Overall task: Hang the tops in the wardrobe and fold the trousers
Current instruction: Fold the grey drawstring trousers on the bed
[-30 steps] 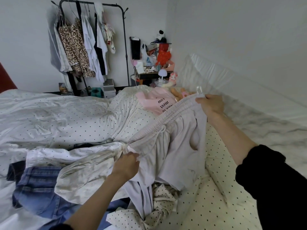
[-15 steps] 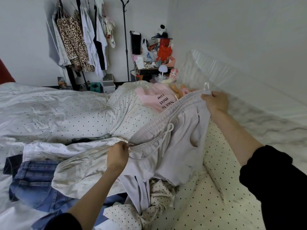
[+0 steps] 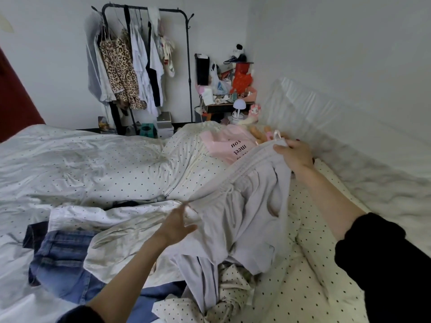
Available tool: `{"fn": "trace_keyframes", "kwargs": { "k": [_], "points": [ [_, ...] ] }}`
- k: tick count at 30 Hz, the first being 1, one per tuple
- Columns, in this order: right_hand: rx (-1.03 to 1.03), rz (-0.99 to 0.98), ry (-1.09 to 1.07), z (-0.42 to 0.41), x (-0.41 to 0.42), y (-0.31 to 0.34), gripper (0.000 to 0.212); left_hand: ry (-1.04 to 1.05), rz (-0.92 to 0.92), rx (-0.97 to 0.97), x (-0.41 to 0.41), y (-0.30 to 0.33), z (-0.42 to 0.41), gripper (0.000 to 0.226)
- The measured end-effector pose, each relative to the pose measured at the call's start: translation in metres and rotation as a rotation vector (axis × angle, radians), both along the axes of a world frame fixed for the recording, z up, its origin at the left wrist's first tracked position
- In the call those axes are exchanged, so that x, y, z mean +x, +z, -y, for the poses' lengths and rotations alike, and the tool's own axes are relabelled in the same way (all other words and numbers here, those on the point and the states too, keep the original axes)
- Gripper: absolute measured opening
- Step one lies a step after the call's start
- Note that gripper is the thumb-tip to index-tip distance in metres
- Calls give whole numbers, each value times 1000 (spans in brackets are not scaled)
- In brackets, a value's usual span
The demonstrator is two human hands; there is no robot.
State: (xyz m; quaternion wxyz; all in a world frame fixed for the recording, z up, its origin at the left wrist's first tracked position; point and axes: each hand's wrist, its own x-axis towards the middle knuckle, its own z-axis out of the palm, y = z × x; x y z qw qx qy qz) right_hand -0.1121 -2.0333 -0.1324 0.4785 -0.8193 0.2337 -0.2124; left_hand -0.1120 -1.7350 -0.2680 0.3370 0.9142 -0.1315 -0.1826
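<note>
My left hand (image 3: pixel 177 226) has let go of the grey trousers (image 3: pixel 245 206); its fingers now spread loose beside the waistband, holding nothing. My right hand (image 3: pixel 295 155) pinches the waistband's far end above the bed (image 3: pixel 81 164). The trouser legs vanish into the clothes pile (image 3: pixel 210 297).

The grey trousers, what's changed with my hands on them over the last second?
The left hand has let go of the waistband of the grey trousers; its fingers are now spread open beside the cloth. The right hand still grips the far end of the waistband, keeping it lifted. The jeans and the pink top lie on the bed as before.
</note>
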Motion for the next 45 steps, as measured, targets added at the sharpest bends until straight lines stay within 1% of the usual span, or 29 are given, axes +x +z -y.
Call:
{"fn": "trace_keyframes", "kwargs": {
  "k": [2, 3, 4, 5, 6, 7, 8, 9, 10, 11, 13, 15, 17, 18, 19, 20, 21, 22, 24, 25, 27, 30, 31, 33, 35, 37, 40, 43, 45],
  "points": [
    [67, 51, 112, 5, -7, 17, 28, 191, -92, -184, 14, 5, 1, 103],
    [94, 71, 141, 7, -10, 25, 28, 244, -162, -267, 19, 8, 1, 112],
    [109, 95, 149, 10, -13, 34, 27, 258, -221, -352, 26, 11, 4, 112],
    [117, 113, 154, 12, -16, 43, 27, 252, -262, -437, 30, 15, 8, 103],
    [123, 122, 163, 12, -16, 50, 26, 231, -256, -504, 34, 18, 11, 82],
    [122, 136, 159, 14, -17, 58, 28, 206, -181, -502, 36, 24, 16, 53],
    [125, 149, 144, 17, -16, 65, 32, 172, -56, -428, 37, 33, 22, 27],
    [135, 167, 118, 21, -14, 73, 36, 114, 75, -336, 40, 42, 28, 13],
    [156, 180, 88, 25, -12, 78, 39, 67, 166, -279, 41, 50, 32, 12],
    [179, 200, 49, 30, -10, 85, 39, 33, 231, -281, 43, 60, 36, 12],
    [227, 235, -16, 40, -4, 99, 40, -6, 272, -382, 43, 75, 41, 6],
    [250, 265, -77, 48, 4, 115, 37, -77, 288, -417, 40, 86, 44, 36],
    [264, 303, -122, 52, 10, 131, 26, -133, 238, -387, 37, 91, 50, 66],
    [264, 320, -135, 51, 13, 138, 21, -127, 233, -365, 35, 92, 53, 71],
    [257, 336, -145, 51, 15, 144, 16, -107, 256, -343, 36, 92, 56, 65],
    [235, 350, -155, 51, 17, 149, 13, -76, 299, -325, 37, 93, 59, 49],
    [208, 356, -163, 51, 19, 152, 13, -30, 345, -328, 39, 96, 61, 30],
    [182, 359, -169, 53, 19, 155, 15, 18, 377, -359, 42, 101, 60, 17],
    [118, 363, -186, 60, 17, 165, 26, 98, 414, -458, 54, 121, 54, 15],
    [85, 371, -192, 65, 14, 170, 28, 147, 426, -516, 61, 135, 49, 15],
    [33, 402, -180, 75, 9, 183, 23, 249, 499, -607, 76, 174, 40, 16],
    [-64, 423, -134, 85, 5, 209, 12, 295, 616, -701, 96, 249, 39, 25],
    [-113, 406, -128, 87, 6, 214, 9, 311, 659, -706, 100, 267, 40, 27],
    [-168, 451, -121, 92, 3, 246, 3, 343, 811, -706, 109, 324, 45, 30],
    [-185, 514, -128, 95, -2, 282, 2, 380, 934, -725, 113, 378, 49, 25],
    [-165, 623, -126, 95, -11, 316, 10, 399, 1000, -804, 111, 426, 52, 19],
    [-100, 852, -112, 93, -25, 363, 7, 427, 1107, -971, 95, 490, 54, 24],
    [-89, 1024, -86, 87, -41, 404, 35, 433, 1292, -975, 71, 544, 49, 22],
    [-112, 1102, -79, 84, -54, 426, 42, 449, 1380, -959, 57, 569, 47, 25]
  ]
}}
